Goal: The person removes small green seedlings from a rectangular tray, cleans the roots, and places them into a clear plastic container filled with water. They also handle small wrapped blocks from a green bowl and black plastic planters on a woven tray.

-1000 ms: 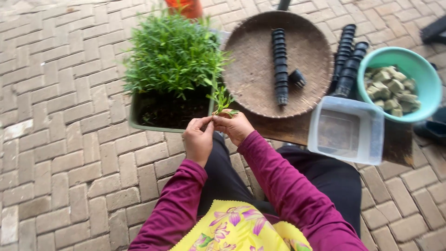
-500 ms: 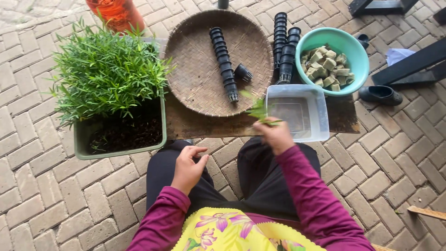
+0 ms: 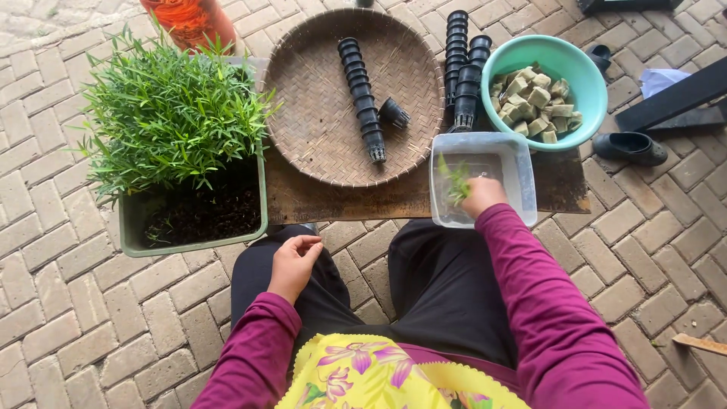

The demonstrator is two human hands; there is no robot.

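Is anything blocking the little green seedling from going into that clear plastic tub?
Nothing visible does. The right hand holds the small green seedling right over the open clear plastic tub, already within its rim. The left hand rests empty on the lap.

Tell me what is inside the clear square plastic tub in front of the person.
Inside the clear square plastic tub, the right hand holds a small green seedling. The bare bottom shows elsewhere. The hand covers the seedling's roots and the near corner.

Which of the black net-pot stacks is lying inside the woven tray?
The long single stack lying at a slant in the round woven tray. The other two stacks lie outside it, beside the teal bowl.
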